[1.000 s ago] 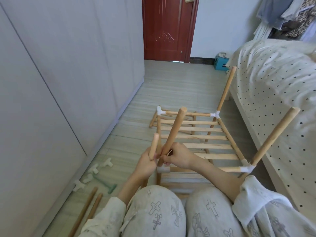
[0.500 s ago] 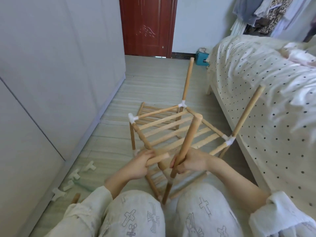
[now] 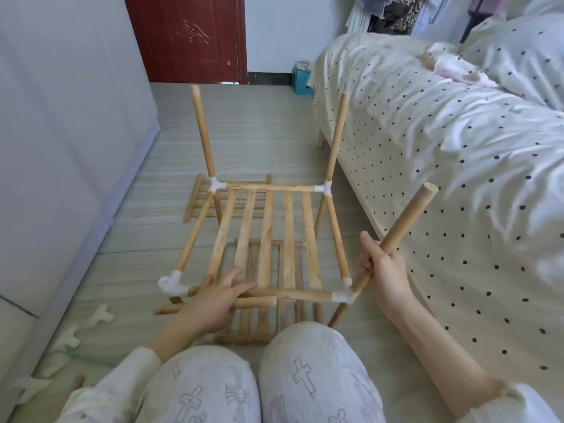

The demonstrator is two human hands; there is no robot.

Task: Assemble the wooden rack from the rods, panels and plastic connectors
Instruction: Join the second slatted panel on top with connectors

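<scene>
- At 6 o'clock, nearest the camera, the person's knees (image 3: 256, 383) in patterned trousers close the bottom of the view.
- Just beyond at 7 o'clock, the left hand (image 3: 210, 303) lies over a loose short rod (image 3: 256, 302), its fingers stretched rightward along the rod and the front rail (image 3: 293, 294); whether the thumb is wrapped under the rod I cannot tell.
- That rod's long axis runs 9 to 3 o'clock, almost parallel with the rail and just on the near side of it.
- At 9 o'clock from the fingertips sits the empty near-left connector (image 3: 172, 283), its socket open; I judge the rod is meant for it, and the left hand is by far the nearer.
- At 4 o'clock, the right hand (image 3: 383, 270) is clenched round the near-right upright (image 3: 396, 236), which leans toward 1 o'clock out of its corner connector (image 3: 343, 296).
- Mid-frame, the slatted panel (image 3: 265, 236) spans the rack.
- Farther off at 12 o'clock, two uprights (image 3: 203, 132) rise from the far connectors.
- At 8 o'clock, spare connectors (image 3: 100, 314) lie on the floor (image 3: 259, 132).
</scene>
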